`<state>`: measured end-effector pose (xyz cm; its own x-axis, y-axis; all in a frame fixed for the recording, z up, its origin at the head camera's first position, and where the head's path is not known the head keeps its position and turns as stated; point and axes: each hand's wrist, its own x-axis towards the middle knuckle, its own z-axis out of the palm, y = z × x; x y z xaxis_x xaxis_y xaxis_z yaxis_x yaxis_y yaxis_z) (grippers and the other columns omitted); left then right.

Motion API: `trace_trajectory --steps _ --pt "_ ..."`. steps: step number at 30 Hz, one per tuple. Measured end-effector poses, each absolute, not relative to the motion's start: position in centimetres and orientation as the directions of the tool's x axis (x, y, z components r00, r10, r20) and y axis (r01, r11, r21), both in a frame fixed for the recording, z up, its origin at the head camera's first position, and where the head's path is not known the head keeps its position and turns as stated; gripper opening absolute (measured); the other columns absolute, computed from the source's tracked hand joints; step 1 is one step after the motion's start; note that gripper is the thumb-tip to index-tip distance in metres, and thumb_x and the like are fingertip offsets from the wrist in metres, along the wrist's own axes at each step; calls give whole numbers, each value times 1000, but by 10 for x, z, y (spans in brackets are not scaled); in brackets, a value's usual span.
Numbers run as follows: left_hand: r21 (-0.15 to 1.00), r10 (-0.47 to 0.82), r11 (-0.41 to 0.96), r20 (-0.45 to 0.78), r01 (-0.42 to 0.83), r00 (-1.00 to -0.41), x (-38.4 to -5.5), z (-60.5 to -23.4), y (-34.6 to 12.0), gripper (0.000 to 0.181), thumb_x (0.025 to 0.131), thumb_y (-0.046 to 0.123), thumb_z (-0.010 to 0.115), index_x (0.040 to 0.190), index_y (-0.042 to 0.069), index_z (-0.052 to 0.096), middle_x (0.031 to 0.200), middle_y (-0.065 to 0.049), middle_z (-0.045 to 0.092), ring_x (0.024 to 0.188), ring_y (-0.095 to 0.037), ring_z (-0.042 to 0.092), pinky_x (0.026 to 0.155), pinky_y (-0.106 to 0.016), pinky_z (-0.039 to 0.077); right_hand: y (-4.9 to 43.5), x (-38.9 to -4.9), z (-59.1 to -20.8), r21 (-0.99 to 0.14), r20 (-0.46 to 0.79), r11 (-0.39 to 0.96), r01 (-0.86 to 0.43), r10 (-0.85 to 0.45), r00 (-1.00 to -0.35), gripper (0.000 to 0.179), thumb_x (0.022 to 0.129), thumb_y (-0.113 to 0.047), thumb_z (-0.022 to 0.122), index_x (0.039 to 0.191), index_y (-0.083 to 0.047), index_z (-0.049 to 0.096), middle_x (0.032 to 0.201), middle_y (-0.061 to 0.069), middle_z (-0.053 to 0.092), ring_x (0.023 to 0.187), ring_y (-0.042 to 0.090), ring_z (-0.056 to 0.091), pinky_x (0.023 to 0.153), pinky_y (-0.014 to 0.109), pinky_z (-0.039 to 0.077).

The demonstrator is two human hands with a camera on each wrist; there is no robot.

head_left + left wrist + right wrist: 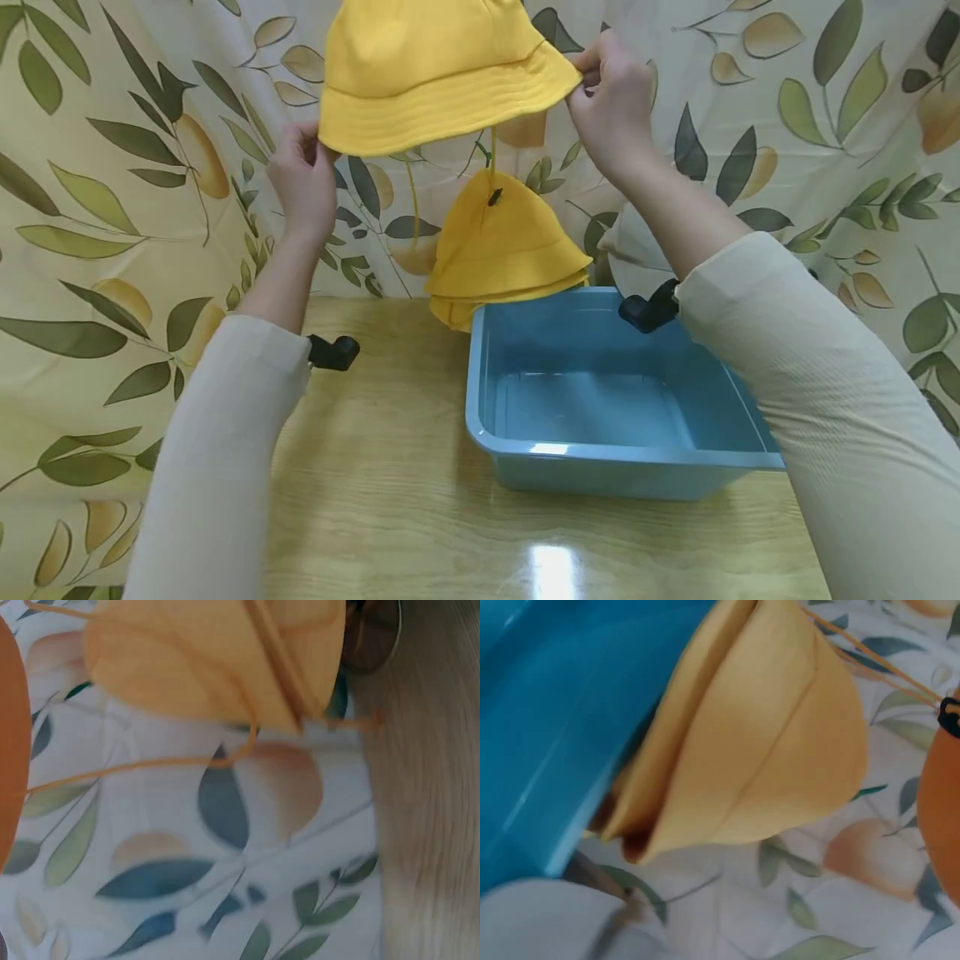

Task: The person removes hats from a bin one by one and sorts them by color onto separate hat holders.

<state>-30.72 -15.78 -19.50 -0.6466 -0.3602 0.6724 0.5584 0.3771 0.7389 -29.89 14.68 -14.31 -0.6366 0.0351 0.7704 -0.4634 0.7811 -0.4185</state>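
A yellow bucket hat (442, 83) is held up at the top of the head view, its crown cut off by the frame. My left hand (303, 179) pinches the brim at its left end, and my right hand (613, 104) pinches the right end. Thin yellow cord hangs beneath it, with a black toggle (495, 197) in front of the hats behind. Those are several stacked yellow hats (510, 242) by the curtain, beside the basin. In the wrist views only an edge of the held hat (9, 742) shows, and neither hand can be made out.
A blue plastic basin (630, 454) stands on the wooden table (360, 500), right of centre. Behind it, partly hidden by my right arm, is a whitish object (637, 242). A leaf-patterned curtain (97, 250) runs along the back and left side.
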Motion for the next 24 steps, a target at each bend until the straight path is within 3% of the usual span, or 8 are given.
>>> trace_trajectory --steps 2,8,15,24 --pt "742 -360 404 666 535 -653 -316 -202 -146 4 94 13 58 91 11 62 88 -5 67 72 -4 55 70 -15 45 152 -306 -148 -466 736 777 -423 75 -673 20 93 -5 47 108 4 55 110 11 63 99 18 64 85 16 47" --pt "751 -376 458 649 476 -662 -332 -220 -120 15 95 12 56 98 -1 62 80 -5 60 69 -5 46 66 -15 38 167 -320 -164 -556 661 757 -343 152 -735 22 91 -3 45 109 4 55 111 12 61 102 18 62 83 16 46" --pt "789 -356 427 596 443 -720 -337 -234 -100 15 95 13 57 100 0 61 97 -14 68 82 -12 58 72 -18 45 184 -327 -181 -584 635 749 -312 183 -751 23 88 -1 44 106 4 57 106 15 62 95 22 62 72 17 42" --pt "757 -172 534 534 378 -828 -336 -270 -104 20 98 12 51 108 -2 61 104 -15 67 92 -22 61 77 -27 48 202 -335 -213 -444 612 841 -310 31 -790 19 88 4 46 103 10 55 98 25 61 86 34 56 74 38 43"
